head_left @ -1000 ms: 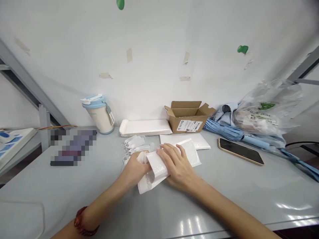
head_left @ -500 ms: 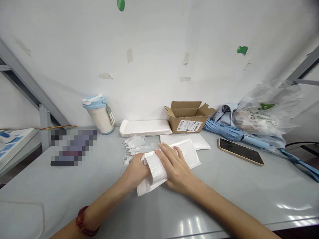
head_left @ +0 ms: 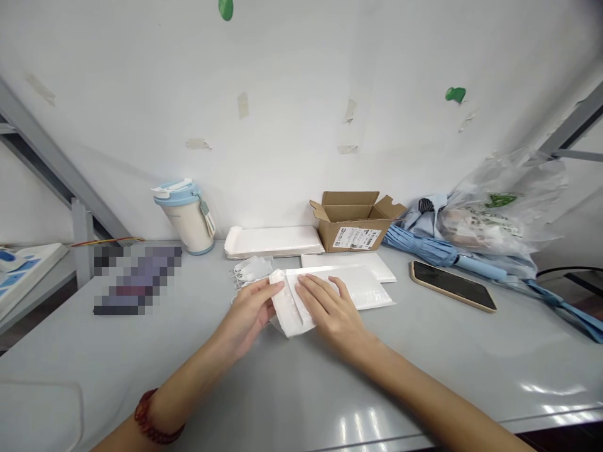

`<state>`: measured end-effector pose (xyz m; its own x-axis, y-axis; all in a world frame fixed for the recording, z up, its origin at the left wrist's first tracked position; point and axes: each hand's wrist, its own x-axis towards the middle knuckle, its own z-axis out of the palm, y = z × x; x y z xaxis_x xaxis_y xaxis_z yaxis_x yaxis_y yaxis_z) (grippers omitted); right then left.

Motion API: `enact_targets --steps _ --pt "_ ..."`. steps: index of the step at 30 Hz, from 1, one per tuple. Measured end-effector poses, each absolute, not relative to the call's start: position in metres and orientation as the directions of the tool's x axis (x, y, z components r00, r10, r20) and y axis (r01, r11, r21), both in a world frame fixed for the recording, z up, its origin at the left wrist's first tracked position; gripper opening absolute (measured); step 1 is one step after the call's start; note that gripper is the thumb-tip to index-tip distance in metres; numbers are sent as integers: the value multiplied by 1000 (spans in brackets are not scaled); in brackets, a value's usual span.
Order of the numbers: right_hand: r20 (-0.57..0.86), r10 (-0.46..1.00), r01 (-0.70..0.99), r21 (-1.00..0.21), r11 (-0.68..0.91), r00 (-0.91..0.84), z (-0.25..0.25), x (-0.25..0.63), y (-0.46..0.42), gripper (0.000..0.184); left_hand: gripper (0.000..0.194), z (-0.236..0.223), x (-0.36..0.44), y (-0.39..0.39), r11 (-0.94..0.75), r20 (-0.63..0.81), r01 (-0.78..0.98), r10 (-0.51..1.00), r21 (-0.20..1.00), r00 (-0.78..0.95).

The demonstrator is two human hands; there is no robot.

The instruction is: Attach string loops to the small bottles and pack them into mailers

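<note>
A white bubble mailer [head_left: 365,285] lies slantwise in front of me, its end flap toward my left hand. My left hand [head_left: 249,316] pinches that flap end, thumb on top and fingers underneath. Across the middle of the mailer rests my right hand [head_left: 335,317], fingers on the upper face and thumb hidden. Just behind my left hand is a cluster of small pale tag-like pieces with loops [head_left: 254,269], partly covered by the mailer. Another white mailer [head_left: 381,269] lies flat behind the held one.
A stack of white mailers [head_left: 277,242] sits by the wall, beside an open cardboard box [head_left: 353,226]. Left of it stands a cream and blue tumbler [head_left: 191,223]. To the right are a phone [head_left: 452,285], a folded blue umbrella [head_left: 424,247] and a clear plastic bag [head_left: 504,207].
My left fingers have come out of the mailer's opening and now grip its end. The flap has been folded over, and the mailer has turned flatter.
</note>
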<state>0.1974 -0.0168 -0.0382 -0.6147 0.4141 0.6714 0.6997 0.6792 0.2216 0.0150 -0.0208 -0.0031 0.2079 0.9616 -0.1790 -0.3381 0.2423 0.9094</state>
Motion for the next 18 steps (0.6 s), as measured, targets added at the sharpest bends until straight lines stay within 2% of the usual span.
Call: enact_targets --steps 7,9,11,13,15,18 --pt "636 472 748 266 608 -610 -39 196 -15 35 30 -7 17 -20 119 -94 -252 990 960 109" --pt "655 446 731 248 636 -610 -40 197 -14 33 28 -7 17 -22 44 -35 -140 997 989 66" --pt "686 401 702 226 676 -607 -40 198 -13 33 21 -8 17 -25 -91 89 45 994 995 57" --pt "722 358 681 212 701 -593 -39 199 -12 30 15 -10 18 -28 -297 275 250 954 922 119" --pt "749 325 673 212 709 -578 -35 201 -13 27 21 -15 20 -30 -500 445 389 866 774 229" --pt "766 281 662 239 710 -578 -28 202 -16 24 36 -24 23 -30 -647 554 466 761 604 339"
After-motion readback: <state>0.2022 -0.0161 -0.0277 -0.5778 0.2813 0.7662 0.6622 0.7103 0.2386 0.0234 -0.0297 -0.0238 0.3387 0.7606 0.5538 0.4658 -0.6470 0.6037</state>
